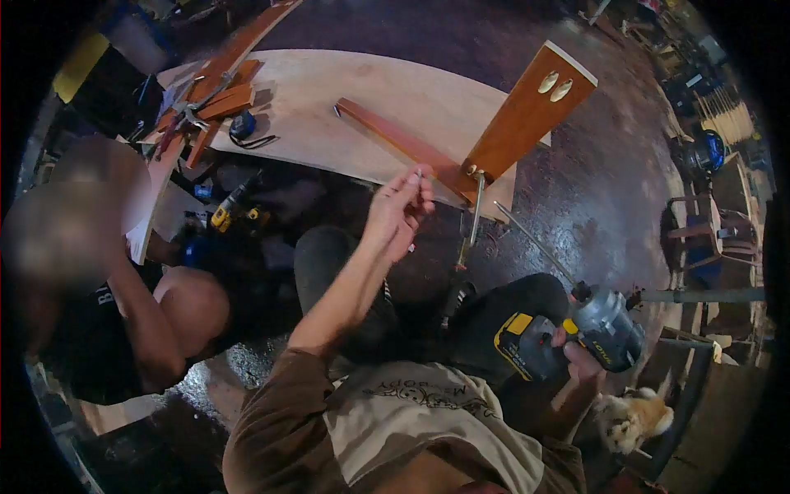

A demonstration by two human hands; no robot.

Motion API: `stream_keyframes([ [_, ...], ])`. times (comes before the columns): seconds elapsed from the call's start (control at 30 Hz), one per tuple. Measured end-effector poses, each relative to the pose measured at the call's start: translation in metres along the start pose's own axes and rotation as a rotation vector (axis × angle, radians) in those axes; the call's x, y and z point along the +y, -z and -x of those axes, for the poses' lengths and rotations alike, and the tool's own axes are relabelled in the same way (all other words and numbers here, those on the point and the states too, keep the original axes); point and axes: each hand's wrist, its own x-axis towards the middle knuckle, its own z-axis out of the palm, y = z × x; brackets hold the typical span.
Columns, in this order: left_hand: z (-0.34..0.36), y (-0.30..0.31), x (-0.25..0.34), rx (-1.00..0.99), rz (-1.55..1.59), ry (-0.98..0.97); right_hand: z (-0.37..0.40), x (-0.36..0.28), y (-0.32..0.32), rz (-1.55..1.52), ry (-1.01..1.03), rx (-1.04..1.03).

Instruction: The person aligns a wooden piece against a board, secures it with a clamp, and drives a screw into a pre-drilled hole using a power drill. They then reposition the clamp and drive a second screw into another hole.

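- Grey and yellow, the drill sits in your right hand, fingers wrapped about its handle; its long bit points ahead and to the left of that hand.
- Your left hand is narrowed, thumb and fingertips pinching a small pale piece, perhaps a screw, too tiny to tell.
- Expect the drill to be heavy and rigid, with much weight in motor and battery; hold it round the handle, clear of the bit.
- The piece is probably light, hard and easily dropped; take it by its sides.
- Just beyond your left hand are two boards: one lying board and one standing board with two oval recesses. One clamp, seemingly, is at the latter's foot.
- Farther ahead spreads one panel, with one tape measure to that hand's left.
- Left of your left hand is a yellow drill, making two drills.
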Motion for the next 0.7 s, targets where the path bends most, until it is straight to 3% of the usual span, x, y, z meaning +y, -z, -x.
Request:
stream_keyframes([
  [0.27,0.019,-0.051,-0.038,0.017,0.463,0.234,0.005,-0.019,-0.012,0.139,0.045,-0.014],
  [0.6,0.018,-0.058,-0.047,0.03,0.526,0.268,-0.003,-0.026,-0.025,0.208,0.066,-0.01],
  [0.7,0.02,-0.059,-0.039,0.006,0.609,0.357,-0.007,-0.029,-0.028,0.217,0.065,-0.015],
])
